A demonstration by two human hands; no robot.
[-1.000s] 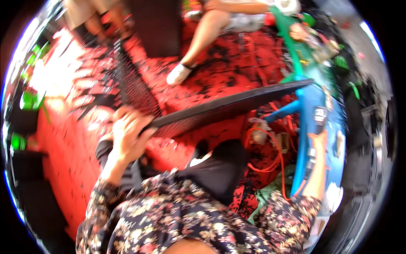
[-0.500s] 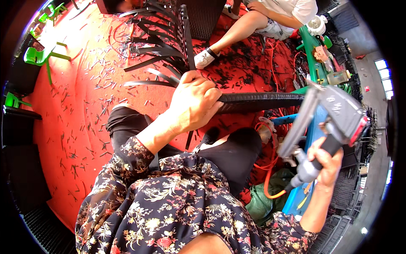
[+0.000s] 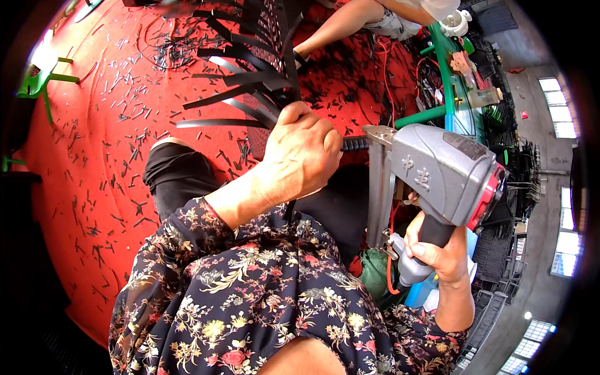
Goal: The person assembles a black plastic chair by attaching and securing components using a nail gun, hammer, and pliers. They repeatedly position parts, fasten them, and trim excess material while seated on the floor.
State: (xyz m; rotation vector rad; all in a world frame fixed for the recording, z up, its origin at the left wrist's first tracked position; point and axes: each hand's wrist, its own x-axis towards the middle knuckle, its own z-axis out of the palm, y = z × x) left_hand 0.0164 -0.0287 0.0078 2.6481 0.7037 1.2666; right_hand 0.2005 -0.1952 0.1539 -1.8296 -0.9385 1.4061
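Red floor [image 3: 94, 156]; left hand [image 3: 300, 156] grip closed on woven panel [image 3: 262, 69], right hand [image 3: 437, 250] grip wrapped round nail gun [image 3: 437, 169]

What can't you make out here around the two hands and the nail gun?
Head view:
- Woven panel edge: hidden under the left hand.
- Nail gun nose tip: behind the left hand's knuckles; contact unclear.
- Trigger finger: hidden behind the gun grip in the right hand.
- Seated person: cut off by the top edge.

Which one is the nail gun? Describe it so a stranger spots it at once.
Start at the red floor, then go to the person's right hand at the right of the view. That hand grips the handle of a bulky grey power tool with a red rear cap. Nothing else nearby is grey and blocky; the left hand grips thin black woven strips.
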